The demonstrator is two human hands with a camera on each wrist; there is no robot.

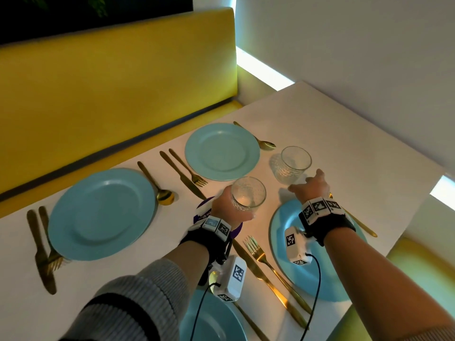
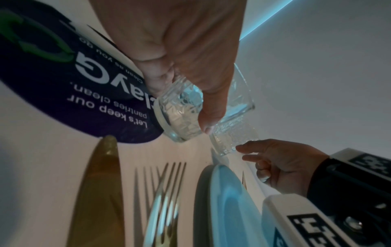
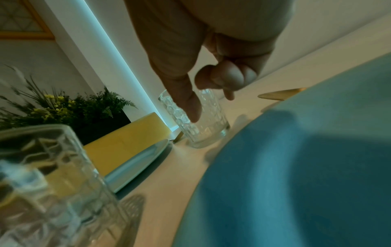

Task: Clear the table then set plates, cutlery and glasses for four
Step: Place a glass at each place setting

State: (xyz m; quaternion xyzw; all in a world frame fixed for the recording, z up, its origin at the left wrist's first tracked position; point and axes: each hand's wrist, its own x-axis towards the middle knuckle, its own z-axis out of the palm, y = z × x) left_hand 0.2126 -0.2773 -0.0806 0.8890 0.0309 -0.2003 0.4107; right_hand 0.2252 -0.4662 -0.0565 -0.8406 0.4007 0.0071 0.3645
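White table (image 1: 332, 134) set with blue plates (image 1: 102, 214), left hand (image 1: 227, 209) grip wrapped round empty glass (image 1: 248, 193), right hand (image 1: 311, 187) loose-fingered beside second empty glass (image 1: 294, 163)

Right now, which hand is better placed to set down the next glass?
Left. The left hand already grips a glass, raised above the table by the purple sticker. The right hand holds nothing; its fingers are next to the far glass, which already stands on the table.
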